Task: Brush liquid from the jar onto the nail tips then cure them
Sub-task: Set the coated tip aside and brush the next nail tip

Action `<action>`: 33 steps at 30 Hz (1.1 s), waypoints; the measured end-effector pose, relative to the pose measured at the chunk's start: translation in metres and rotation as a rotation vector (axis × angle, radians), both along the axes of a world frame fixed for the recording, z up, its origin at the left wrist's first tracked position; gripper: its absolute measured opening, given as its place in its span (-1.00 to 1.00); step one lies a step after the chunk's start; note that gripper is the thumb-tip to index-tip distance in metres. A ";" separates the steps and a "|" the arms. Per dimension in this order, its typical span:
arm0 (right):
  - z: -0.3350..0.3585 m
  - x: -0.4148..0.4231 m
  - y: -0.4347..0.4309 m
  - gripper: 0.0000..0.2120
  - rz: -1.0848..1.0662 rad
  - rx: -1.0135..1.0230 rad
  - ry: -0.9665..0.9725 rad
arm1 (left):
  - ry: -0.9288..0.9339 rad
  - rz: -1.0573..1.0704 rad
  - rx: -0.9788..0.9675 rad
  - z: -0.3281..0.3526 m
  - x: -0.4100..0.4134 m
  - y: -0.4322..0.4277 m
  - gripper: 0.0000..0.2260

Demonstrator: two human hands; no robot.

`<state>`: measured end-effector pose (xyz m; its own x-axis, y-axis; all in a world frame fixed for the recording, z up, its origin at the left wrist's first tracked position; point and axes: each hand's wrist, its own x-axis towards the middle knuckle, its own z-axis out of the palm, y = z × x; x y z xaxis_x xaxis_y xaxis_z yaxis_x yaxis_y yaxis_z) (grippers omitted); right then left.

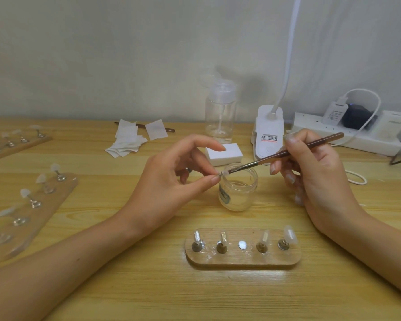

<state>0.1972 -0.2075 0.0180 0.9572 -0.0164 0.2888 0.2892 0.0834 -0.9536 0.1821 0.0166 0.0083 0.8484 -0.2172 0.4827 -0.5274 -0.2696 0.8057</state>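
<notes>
Over the jar (239,191), the left hand (171,179) pinches one nail tip (225,174); the right hand (310,172) grips the brush (287,154), wiping it. In front of the jar, four tips (289,235) sit on the holder (241,260) (one spot empty). Curing looks not done yet.

soft even light | faint wall shadows | edges bowed | slightly soft focus

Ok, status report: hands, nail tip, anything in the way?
Left hand pinches nail tip over jar. Right hand holds brush, bristles on the tip. Nothing in the way.
</notes>
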 end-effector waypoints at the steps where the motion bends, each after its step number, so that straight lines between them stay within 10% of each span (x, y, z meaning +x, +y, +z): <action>1: 0.000 0.000 -0.001 -0.76 -0.007 0.005 0.003 | 0.000 0.000 0.001 0.000 0.000 0.000 -0.69; 33: -0.001 0.001 -0.001 -0.76 0.018 0.002 -0.018 | -0.010 0.000 0.010 0.000 0.000 -0.001 -0.70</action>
